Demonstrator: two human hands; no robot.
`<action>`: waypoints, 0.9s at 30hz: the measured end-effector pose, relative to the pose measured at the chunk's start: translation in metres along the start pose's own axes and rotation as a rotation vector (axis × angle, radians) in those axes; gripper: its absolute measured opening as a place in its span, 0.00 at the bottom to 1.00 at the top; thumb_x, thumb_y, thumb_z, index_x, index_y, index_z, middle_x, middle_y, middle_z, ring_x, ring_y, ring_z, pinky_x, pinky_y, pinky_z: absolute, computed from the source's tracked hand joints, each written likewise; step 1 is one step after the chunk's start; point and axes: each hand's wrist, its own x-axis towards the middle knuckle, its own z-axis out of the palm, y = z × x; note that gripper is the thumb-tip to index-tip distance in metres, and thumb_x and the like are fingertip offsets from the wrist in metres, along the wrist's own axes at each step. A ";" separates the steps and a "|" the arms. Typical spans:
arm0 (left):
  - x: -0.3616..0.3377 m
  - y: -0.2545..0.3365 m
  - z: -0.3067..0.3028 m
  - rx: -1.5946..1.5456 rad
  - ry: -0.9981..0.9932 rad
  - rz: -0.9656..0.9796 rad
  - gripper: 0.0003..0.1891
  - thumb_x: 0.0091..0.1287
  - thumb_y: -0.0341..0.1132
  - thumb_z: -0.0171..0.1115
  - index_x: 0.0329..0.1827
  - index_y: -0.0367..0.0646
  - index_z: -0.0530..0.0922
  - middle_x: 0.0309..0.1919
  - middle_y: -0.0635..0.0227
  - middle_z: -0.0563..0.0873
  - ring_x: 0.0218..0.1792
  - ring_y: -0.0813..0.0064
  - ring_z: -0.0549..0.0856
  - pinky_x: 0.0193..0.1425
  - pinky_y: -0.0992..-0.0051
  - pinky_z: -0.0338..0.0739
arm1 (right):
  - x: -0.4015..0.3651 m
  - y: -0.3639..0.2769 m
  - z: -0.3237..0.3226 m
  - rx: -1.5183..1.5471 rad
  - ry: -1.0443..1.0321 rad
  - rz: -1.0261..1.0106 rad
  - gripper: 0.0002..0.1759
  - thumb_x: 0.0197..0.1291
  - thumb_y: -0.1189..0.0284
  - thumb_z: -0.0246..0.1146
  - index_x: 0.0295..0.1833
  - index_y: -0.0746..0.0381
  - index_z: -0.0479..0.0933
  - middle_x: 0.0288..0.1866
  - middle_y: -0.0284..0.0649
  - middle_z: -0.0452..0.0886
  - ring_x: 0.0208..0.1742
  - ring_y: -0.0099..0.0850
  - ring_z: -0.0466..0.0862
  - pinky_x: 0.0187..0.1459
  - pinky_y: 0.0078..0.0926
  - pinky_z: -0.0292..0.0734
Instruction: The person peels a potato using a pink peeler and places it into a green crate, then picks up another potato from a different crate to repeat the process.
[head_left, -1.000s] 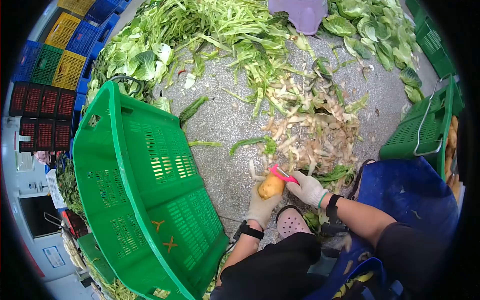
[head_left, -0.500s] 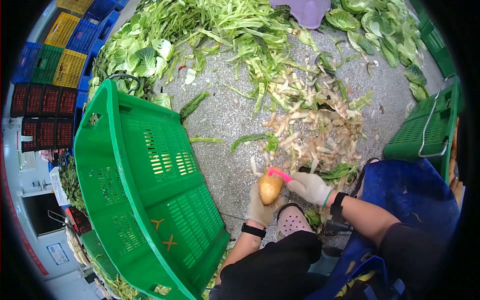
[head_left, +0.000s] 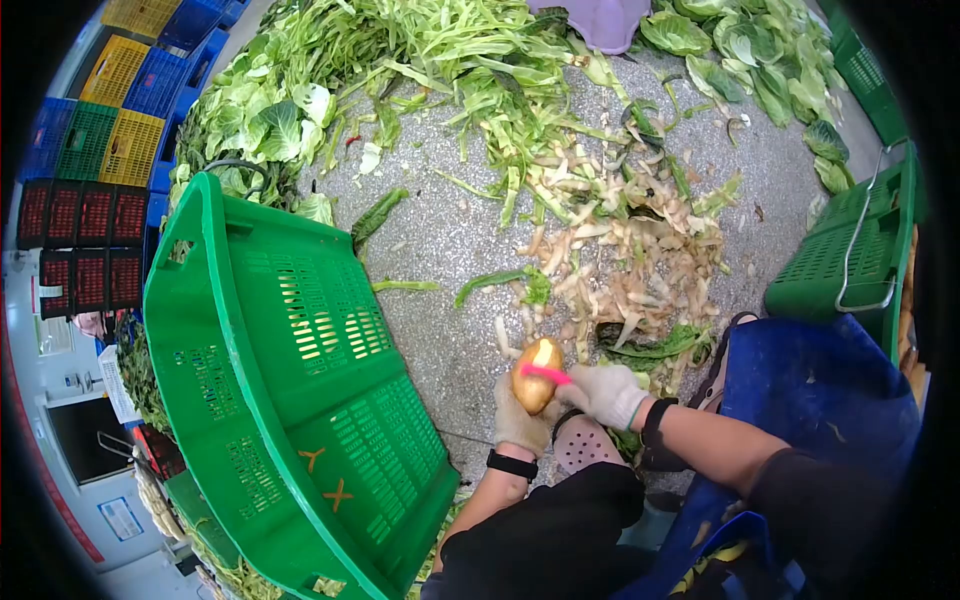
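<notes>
A brown potato is held upright in my gloved left hand, whose fingers wrap its lower left side. Pale flesh shows in a patch at its top, where the skin is off. In my gloved right hand is a pink peeler, its head lying across the middle of the potato. Beyond my hands, a heap of peelings spreads over the speckled floor.
To my left stands a large green crate, tilted towards me. Another green crate is at the right, near blue cloth. Leafy trimmings and a purple plastic object lie at the back.
My right hand has drawn the peeler down from the potato's top to its middle. A pale peeled patch now shows near the top. The view has shifted slightly.
</notes>
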 end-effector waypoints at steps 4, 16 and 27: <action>-0.001 0.002 -0.007 -0.038 0.022 -0.045 0.22 0.68 0.58 0.48 0.48 0.53 0.79 0.34 0.70 0.82 0.28 0.74 0.79 0.26 0.74 0.73 | 0.022 0.036 -0.004 0.004 0.013 0.208 0.25 0.68 0.47 0.51 0.45 0.59 0.77 0.36 0.52 0.84 0.39 0.52 0.84 0.42 0.48 0.78; 0.012 0.002 -0.026 -0.206 -0.119 -0.177 0.29 0.68 0.60 0.45 0.55 0.44 0.76 0.41 0.58 0.82 0.33 0.69 0.83 0.21 0.81 0.81 | -0.001 0.013 -0.004 0.049 0.075 0.031 0.24 0.67 0.48 0.52 0.43 0.59 0.78 0.35 0.51 0.84 0.39 0.52 0.84 0.43 0.48 0.77; 0.020 0.008 -0.040 -0.114 -0.136 -0.225 0.26 0.72 0.55 0.43 0.59 0.43 0.74 0.47 0.59 0.81 0.39 0.64 0.82 0.22 0.80 0.80 | 0.007 0.003 -0.004 0.069 -0.032 0.027 0.24 0.69 0.49 0.50 0.44 0.59 0.78 0.37 0.54 0.83 0.42 0.54 0.83 0.45 0.48 0.76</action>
